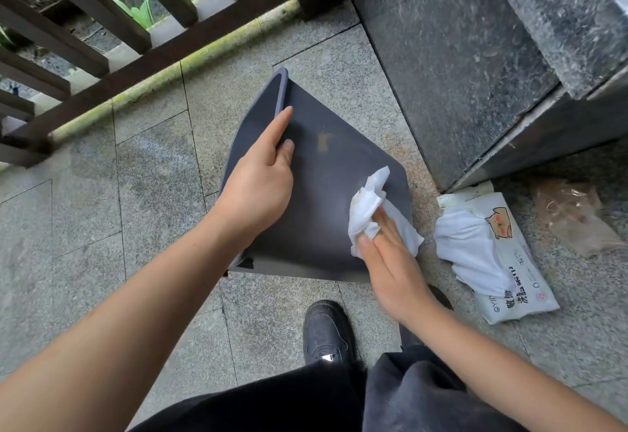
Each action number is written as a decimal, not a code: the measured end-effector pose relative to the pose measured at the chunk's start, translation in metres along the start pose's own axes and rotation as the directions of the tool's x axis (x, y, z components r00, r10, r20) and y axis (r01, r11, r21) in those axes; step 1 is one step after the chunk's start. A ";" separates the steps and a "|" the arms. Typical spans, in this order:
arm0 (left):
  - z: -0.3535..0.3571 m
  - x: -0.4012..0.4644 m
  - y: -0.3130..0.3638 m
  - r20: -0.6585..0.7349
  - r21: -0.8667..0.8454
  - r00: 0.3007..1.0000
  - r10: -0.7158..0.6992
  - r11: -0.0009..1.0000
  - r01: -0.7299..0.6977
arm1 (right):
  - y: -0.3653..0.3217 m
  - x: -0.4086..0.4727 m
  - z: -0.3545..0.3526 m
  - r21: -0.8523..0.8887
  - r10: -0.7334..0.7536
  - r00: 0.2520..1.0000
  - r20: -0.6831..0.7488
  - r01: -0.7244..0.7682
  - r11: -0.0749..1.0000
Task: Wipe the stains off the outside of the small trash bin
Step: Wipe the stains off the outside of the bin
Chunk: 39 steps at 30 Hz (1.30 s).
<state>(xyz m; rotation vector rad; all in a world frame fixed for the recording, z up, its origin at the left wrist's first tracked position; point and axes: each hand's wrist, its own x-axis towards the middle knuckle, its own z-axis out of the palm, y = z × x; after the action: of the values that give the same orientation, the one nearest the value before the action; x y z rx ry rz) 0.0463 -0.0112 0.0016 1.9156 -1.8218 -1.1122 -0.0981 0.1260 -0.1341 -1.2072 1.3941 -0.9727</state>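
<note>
Left hand (260,187) extended, palm down, index finger straight, thumb tucked, right hand (394,261) palm down, fingers bunched, both forearms bare

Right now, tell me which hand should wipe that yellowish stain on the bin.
Right. The right hand already holds the wipe against the bin; the left hand steadies its rim, beside the stain.

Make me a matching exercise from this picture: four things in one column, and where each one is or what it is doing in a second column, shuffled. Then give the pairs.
1. left hand
2. right hand
3. yellowish stain
4. wipes pack

A. on the bin's dark side, not under the wipe
B. holds a crumpled white wipe against the trash bin
C. lies on the floor tiles right of the bin
D. grips the bin near its rim

Pairs: 1-D, 2-B, 3-A, 4-C
</note>
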 end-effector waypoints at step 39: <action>-0.019 0.004 -0.034 -0.059 -0.057 0.996 -0.072 0.996 0.068 | -0.033 0.127 0.004 -0.351 0.125 0.991 0.037 -0.104 0.930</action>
<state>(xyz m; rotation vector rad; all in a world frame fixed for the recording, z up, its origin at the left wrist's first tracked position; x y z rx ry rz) 0.0838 -0.0150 -0.0101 1.9734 -1.6871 -1.1013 -0.0876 -0.0046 -0.1253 -1.3832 1.6159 -0.6172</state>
